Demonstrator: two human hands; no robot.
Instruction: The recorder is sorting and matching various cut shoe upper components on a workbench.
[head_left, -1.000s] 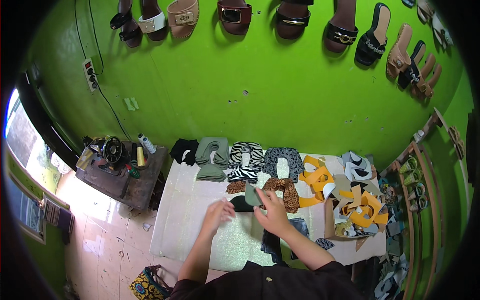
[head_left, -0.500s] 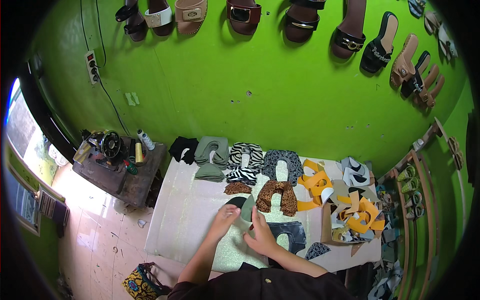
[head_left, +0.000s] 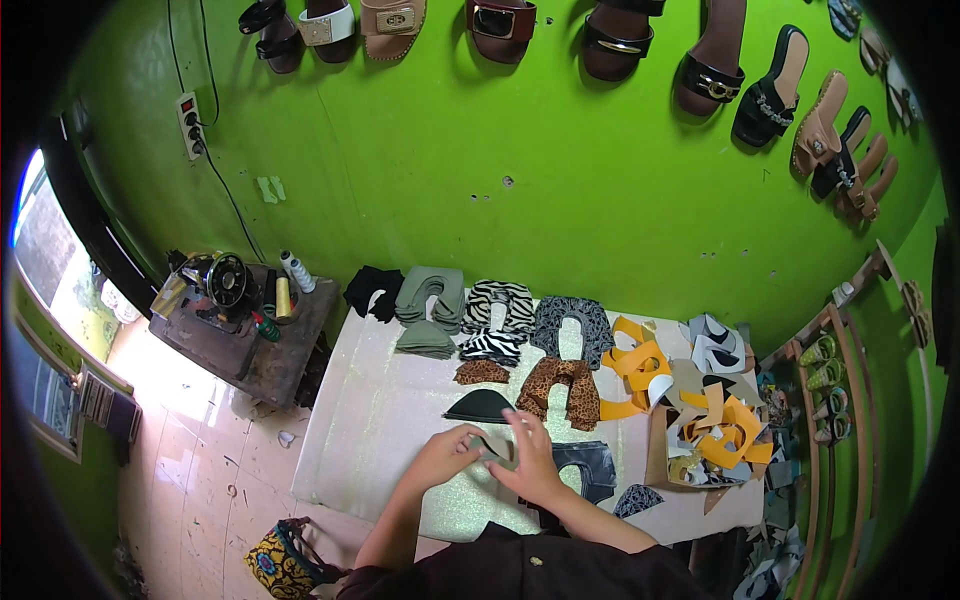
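Left hand [head_left: 447, 458] and right hand [head_left: 528, 462] both pinching small dark cut piece [head_left: 493, 447] between fingertips, holding it low over pale worktable [head_left: 370, 420] for alignment; black toe-shaped piece [head_left: 480, 406] lying just beyond.

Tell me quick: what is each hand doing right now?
Left hand: fingers closed on the edge of a small dark cut piece.
Right hand: pressing on the same piece; whether it grips cannot be told.

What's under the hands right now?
Under the left hand and right hand lies a small dark cut piece on the pale work sheet. Its middle is hidden by the fingers.
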